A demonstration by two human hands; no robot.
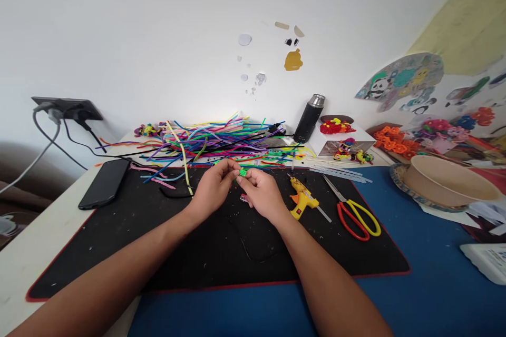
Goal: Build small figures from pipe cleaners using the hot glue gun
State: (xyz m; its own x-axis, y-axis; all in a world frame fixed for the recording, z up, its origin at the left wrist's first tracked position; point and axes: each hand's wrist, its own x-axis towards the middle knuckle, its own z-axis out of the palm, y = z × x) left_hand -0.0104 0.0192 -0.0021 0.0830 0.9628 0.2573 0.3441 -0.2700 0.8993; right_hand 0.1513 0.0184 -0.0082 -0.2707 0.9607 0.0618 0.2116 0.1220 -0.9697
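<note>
Apparently, work on the small green piece is under way rather than done: it sits near the centre of the frame, pinched between the fingertips of the left hand and the right hand, each closed to a tight pinch on it (its exact shape is too small to make out). What looks finished is elsewhere: tiny colourful figures right of centre, just in front of a white box. Plenty of material seems unused, to judge by the heap of fuzzy stems across the middle of the frame, above the hands. Right of centre, the yellow glue gun and the scissors lie on the black mat, touched by neither hand, so no gluing or cutting is in progress
</note>
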